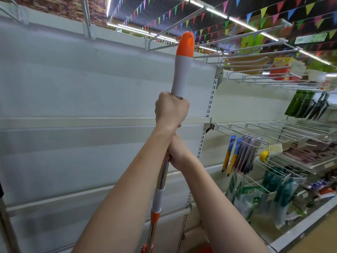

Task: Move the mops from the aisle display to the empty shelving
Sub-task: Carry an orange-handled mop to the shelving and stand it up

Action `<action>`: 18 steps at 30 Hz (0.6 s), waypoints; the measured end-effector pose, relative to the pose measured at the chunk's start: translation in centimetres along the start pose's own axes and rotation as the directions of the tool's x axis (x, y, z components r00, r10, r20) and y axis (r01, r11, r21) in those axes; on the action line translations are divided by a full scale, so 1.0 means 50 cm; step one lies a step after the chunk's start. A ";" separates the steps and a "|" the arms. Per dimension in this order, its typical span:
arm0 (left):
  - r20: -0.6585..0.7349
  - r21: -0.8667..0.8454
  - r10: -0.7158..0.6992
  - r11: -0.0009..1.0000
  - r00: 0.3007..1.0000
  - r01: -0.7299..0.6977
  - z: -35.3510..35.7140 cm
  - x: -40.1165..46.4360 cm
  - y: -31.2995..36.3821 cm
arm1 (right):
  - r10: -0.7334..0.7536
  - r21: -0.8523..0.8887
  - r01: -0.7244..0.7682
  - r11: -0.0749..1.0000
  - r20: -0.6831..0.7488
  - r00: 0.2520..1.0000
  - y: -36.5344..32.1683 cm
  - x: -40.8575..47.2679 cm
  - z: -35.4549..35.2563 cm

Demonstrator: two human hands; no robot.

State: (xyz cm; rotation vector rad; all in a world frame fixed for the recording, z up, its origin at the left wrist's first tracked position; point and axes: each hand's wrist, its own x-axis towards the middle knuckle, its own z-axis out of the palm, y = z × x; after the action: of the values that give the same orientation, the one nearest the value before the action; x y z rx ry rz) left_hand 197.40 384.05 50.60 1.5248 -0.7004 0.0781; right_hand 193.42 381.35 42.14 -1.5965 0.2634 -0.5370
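Two hands clamp one mop [182,70] upright before the empty shelving [91,99]: left hand [171,110] just under the white grip, right hand [176,152] lower on the pole. Risk: orange tip sits near the wire hooks [237,53] overhead; lifting further could snag one.

Coloured pennant bunting [259,17] overhead, wire hooks [273,128] right, hanging utility knives [229,154], bagged goods [251,199] below.
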 end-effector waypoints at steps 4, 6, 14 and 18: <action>-0.030 0.010 0.008 1.000 1.000 -0.007 0.000 -0.008 0.003 | -0.016 -0.028 0.017 0.999 0.030 0.999 0.011 0.006 -0.005; -0.017 0.012 0.013 1.000 1.000 -0.012 -0.001 -0.002 0.015 | -0.044 -0.032 0.045 0.998 0.034 0.998 -0.001 0.008 -0.002; 0.005 0.019 0.012 1.000 1.000 -0.012 -0.002 -0.005 -0.004 | -0.038 0.010 0.037 0.999 0.015 0.999 0.008 -0.005 0.012; 0.059 -0.121 -0.060 0.990 0.996 0.066 -0.008 0.026 0.008 | -0.036 0.029 0.038 0.999 -0.056 0.998 -0.018 0.002 0.021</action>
State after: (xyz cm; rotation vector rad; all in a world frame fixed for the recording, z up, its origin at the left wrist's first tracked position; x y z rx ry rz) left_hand 198.42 383.97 51.58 1.4343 -0.6881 -0.0542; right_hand 193.89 382.29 43.01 -1.5613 0.2665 -0.6123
